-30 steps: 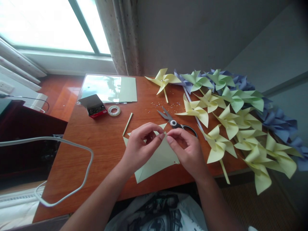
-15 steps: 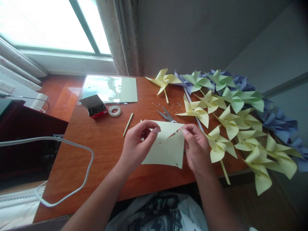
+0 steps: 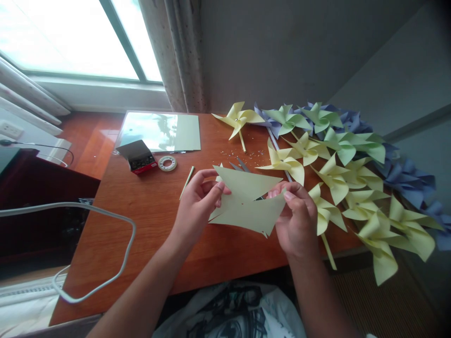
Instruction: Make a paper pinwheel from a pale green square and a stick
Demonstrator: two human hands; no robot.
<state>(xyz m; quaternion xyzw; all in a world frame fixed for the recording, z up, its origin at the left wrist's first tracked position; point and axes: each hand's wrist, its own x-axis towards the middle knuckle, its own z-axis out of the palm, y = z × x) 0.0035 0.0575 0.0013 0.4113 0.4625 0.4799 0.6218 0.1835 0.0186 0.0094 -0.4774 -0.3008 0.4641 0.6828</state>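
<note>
A pale yellow-green cut paper square (image 3: 246,206) is held just above the wooden table (image 3: 141,225) between both hands. My left hand (image 3: 199,206) pinches its left edge with thumb and fingers closed. At the right corner, my right hand (image 3: 298,218) grips the sheet with fingers curled round it. The sheet has slits, and its flaps lift apart. Scissors (image 3: 239,165) lie behind the paper, mostly hidden by it.
Several yellow, green and blue paper pinwheels (image 3: 338,173) cover the table's right side. A thin stick (image 3: 186,181), a tape roll (image 3: 167,163), a small open box (image 3: 139,156) and a stack of paper sheets (image 3: 162,131) lie at the left back. A white cable (image 3: 105,277) loops at the left.
The hands have moved apart and lifted the paper, turning it and spreading it out from the folded pinch at the centre. It now covers most of the scissors.
</note>
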